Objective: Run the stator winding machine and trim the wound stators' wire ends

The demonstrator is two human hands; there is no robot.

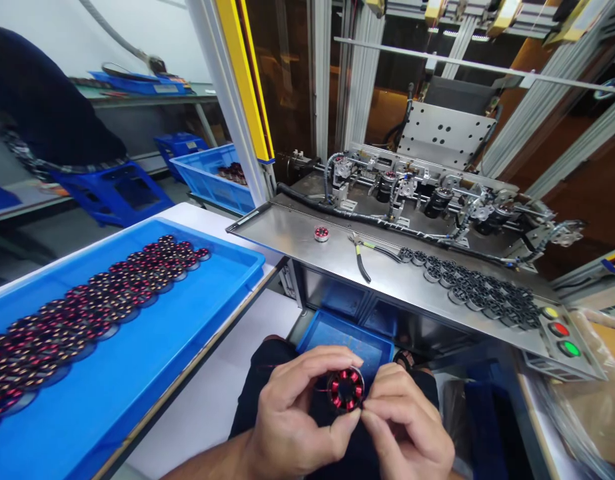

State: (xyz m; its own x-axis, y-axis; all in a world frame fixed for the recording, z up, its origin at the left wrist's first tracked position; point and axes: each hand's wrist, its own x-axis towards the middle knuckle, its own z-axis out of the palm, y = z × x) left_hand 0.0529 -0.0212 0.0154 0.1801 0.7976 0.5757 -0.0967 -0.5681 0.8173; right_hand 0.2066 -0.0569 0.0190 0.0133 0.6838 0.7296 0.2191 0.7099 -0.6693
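My left hand [300,413] holds a round motor stator [346,389] with red wire windings, gripping its rim between thumb and fingers above my lap. The stator's open face is turned up toward me. A thin red wire sticks out on its left side. At the stator's lower right edge, my right hand [407,417] pinches thumb and forefinger together; what lies between those fingertips is too small to make out. Another red-wound stator [321,233] sits alone on the metal bench [287,223]. Beside it lie cutting pliers [360,257] with green and black handles, spread apart.
Left stands a blue tray [187,313] with rows of wound stators [102,293]. Black unwound cores [467,283] cluster on the bench's right, near a button panel [560,330]. Behind is a winding machine [427,187]. A blue bin [332,333] is below; a seated person [52,100] is far left.
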